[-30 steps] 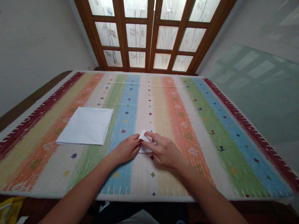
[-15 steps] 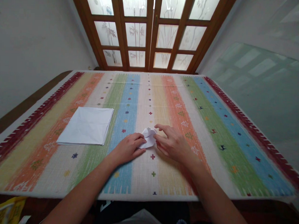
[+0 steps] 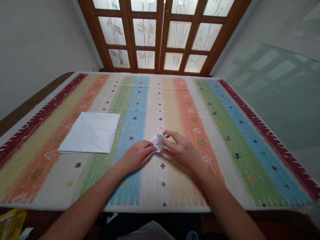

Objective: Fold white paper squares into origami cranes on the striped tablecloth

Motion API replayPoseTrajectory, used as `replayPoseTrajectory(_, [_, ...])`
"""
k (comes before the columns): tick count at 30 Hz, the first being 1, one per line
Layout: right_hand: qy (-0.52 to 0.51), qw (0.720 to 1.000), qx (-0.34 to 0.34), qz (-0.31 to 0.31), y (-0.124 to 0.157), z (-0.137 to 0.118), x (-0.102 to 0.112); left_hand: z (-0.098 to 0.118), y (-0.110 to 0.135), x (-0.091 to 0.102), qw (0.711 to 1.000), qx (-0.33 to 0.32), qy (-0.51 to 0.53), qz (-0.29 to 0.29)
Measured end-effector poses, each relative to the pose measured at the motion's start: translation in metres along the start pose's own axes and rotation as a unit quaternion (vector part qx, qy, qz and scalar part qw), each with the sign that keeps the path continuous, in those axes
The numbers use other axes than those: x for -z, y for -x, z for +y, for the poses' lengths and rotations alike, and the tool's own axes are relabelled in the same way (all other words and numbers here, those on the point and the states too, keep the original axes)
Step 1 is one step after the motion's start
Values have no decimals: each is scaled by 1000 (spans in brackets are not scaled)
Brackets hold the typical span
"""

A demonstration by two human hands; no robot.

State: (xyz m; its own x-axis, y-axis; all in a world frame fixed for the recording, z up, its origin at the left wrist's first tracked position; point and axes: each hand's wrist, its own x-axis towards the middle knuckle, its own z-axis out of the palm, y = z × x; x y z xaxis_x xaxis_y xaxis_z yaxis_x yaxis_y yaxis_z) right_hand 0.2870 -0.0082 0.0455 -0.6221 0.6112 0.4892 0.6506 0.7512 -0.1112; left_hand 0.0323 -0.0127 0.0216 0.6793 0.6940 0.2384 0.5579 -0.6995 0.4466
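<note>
A small folded piece of white paper [image 3: 158,142] lay on the table between the person's two hands, a little beyond the fingertips and near the middle of the near edge of the tabletop. The left hand [image 3: 137,156] was curled, with its fingertips against the paper's left end. The right hand [image 3: 181,151] was half open, its arched fingers reaching around the paper's right side and touching it. I could not tell whether either hand had a firm grip or was only pressing on it. The paper sat on a pale stripe of the striped woven tablecloth [image 3: 176,99], close to the blue stripe. Well to the left, apart from both hands, lay a square stack of white paper [image 3: 89,133] across the green and orange stripes. The cloth carried small embroidered-looking crosses and stars, with dark red toothed borders down both long sides. Beyond the table stood a wooden door with frosted glass panes [image 3: 158,31] etched with bamboo, between white walls, and a yellow bag [image 3: 7,224] showed in the near left corner below the table.
</note>
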Motion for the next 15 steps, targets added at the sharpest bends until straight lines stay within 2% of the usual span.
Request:
replayPoseTrajectory(4, [-9,1000,-14,23,-1,3,-5,-1,-1,-1,1000,-2,0,-3])
replayPoseTrajectory(8, [-23,999,-25,21,-1,4,-7,-2,-1,-2,1000,3,6,6])
replayPoseTrajectory(15, [-19,999,32,-11,-4,1,3,1,-4,-1,1000,-1,6,-5])
